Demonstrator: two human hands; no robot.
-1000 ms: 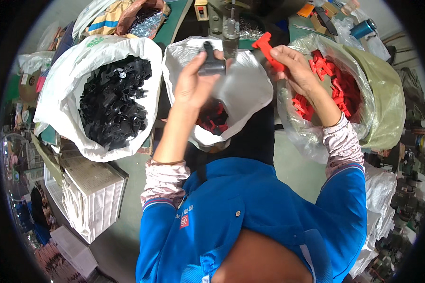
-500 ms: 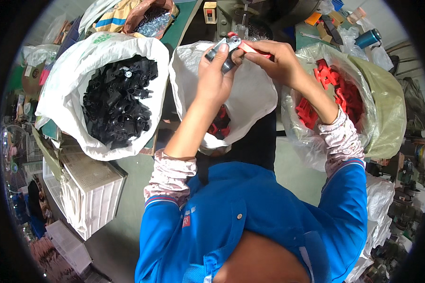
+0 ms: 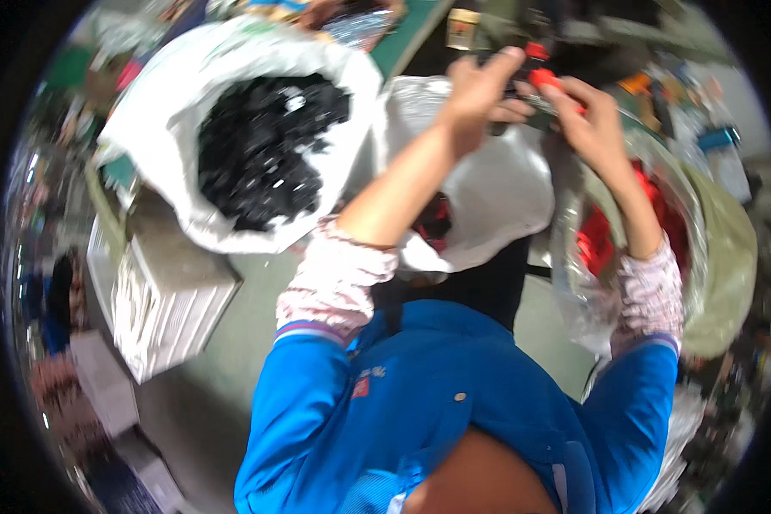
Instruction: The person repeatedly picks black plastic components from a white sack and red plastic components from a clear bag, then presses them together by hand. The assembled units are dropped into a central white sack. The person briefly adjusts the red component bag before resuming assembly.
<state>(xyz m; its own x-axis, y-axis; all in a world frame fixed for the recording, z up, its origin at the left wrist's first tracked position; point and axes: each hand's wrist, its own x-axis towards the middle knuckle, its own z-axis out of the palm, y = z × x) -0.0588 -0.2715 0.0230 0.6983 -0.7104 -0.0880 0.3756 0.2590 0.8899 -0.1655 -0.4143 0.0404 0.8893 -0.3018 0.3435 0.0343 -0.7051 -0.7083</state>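
Over the far rim of the middle white sack (image 3: pixel 505 206), my two hands work close together, blurred by motion. My left hand (image 3: pixel 471 103) is closed around a dark plastic part (image 3: pixel 512 89), largely hidden by its fingers. My right hand (image 3: pixel 595 124) pinches a red plastic piece (image 3: pixel 543 80) that meets the dark part; whether they are joined I cannot tell. Black and red parts (image 3: pixel 434 223) lie inside the middle sack. A white sack (image 3: pixel 150 128) of black plastic parts (image 3: pixel 257 163) stands to the left. At the right, a clear plastic bag (image 3: pixel 701 248) holds red pieces (image 3: pixel 595 240).
A pale slatted box (image 3: pixel 180 295) sits below the left sack. An olive bag (image 3: pixel 737 257) leans against the clear bag. At the back are a small yellowish box (image 3: pixel 463 29), a bag of shiny metal pieces (image 3: pixel 357 28) and a blue cylinder (image 3: pixel 718 138).
The view has turned, so the sacks and hands sit further right. My hands still hold the dark part and the red piece together, now more blurred, with the left hand turned over more.
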